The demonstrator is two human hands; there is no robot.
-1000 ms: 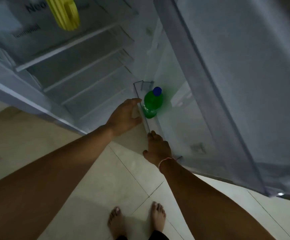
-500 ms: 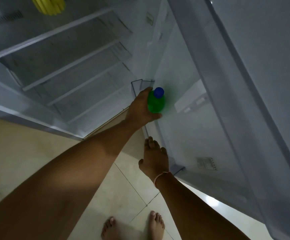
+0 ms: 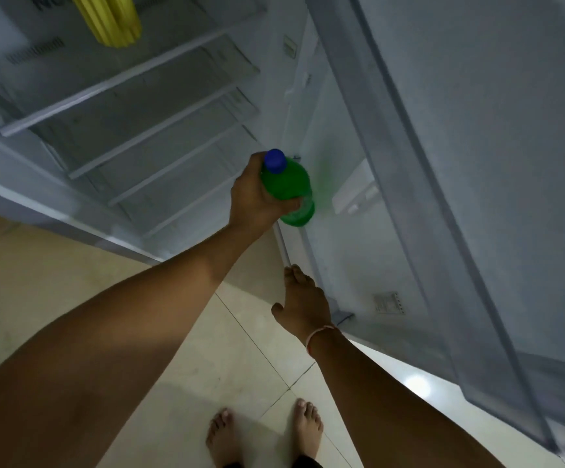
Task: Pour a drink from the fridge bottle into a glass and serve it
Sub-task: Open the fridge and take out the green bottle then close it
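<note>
A green bottle [image 3: 291,187] with a blue cap is held upright in front of the open fridge door [image 3: 409,197], above the door's lower bin. My left hand [image 3: 257,201] is wrapped around its body from the left. My right hand [image 3: 303,304] is lower, fingers together and flat, touching the clear rail of the door bin [image 3: 282,246]. No glass is in view.
The fridge interior [image 3: 139,130] has several bare shelves, and a yellow object [image 3: 108,18] sits at the top. The open door stretches along the right side. Pale floor tiles [image 3: 139,315] lie below, with bare feet [image 3: 264,434] at the bottom.
My left hand reached the bottle in the door bin, closed around it and lifted it up and out. My right hand stayed on the bin rail.
</note>
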